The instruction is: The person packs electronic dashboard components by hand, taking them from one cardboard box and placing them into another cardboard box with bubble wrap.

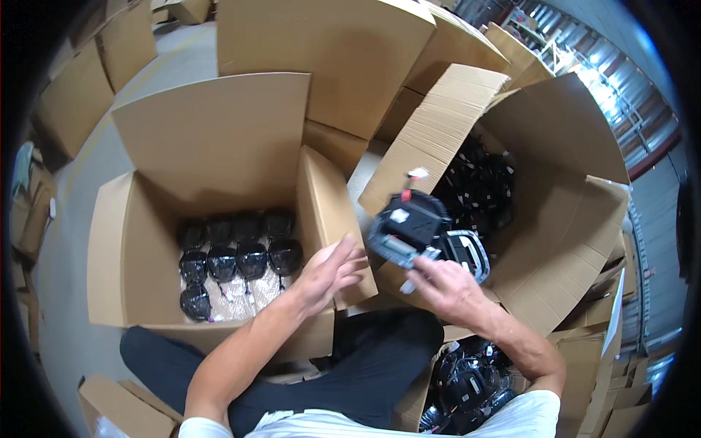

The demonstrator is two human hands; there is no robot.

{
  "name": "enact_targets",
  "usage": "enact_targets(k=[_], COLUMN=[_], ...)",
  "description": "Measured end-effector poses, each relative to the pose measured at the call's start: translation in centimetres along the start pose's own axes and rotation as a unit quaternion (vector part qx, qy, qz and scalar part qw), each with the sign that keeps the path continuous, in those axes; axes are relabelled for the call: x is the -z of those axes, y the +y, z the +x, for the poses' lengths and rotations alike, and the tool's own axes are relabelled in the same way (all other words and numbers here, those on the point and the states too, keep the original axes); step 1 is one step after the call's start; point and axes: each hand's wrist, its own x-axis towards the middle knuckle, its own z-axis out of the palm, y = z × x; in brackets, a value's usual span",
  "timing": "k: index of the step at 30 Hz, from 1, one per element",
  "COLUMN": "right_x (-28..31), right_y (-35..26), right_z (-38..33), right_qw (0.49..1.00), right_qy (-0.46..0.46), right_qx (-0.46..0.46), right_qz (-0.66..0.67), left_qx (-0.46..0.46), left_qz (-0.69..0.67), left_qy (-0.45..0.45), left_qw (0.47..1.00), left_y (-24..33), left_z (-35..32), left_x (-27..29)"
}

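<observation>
Between two open cardboard boxes, right hand [447, 286] raised, fingers closed round the lower edge of a black plastic device [422, 232] with a grey panel, a small white label and a red-and-white tag on a wire at its top; held tilted in the air, over the near wall of the right-hand box [562, 219]. Just left of it, left hand [328, 271] open, fingers spread and slightly curled, empty, hovering close to the device but not touching, above the inner flap of the left-hand box [212, 146]. Inside the left-hand box, rows of black rounded parts [237, 255] laid neatly on clear bubble wrap [241, 299], a few with short wires. Inside the right-hand box, a loose heap of black parts with white labels [478, 182]. Lower right, beside the knee, a third box with more black parts in clear bags [467, 383]. Below the hands, dark trousers [350, 372] and a white shirt [526, 416]. All round, more cardboard boxes [343, 44] stacked on a grey floor [66, 241]
</observation>
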Motion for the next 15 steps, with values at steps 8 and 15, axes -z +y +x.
enact_targets(k=[8,15], right_x=[1.6,1.0], right_y=[-5.0,-10.0], right_z=[7.8,16.6], right_qw=[0.987,0.939], right_qy=[0.033,0.175], right_qx=[0.152,0.290], right_qz=[-0.042,-0.058], left_qx=[-0.227,-0.204], left_qz=[0.002,0.073], left_qy=[0.139,0.311], left_qw=[0.964,0.925], left_y=[8.9,5.2], left_z=[-9.3,-17.6], left_x=[5.6,14.5])
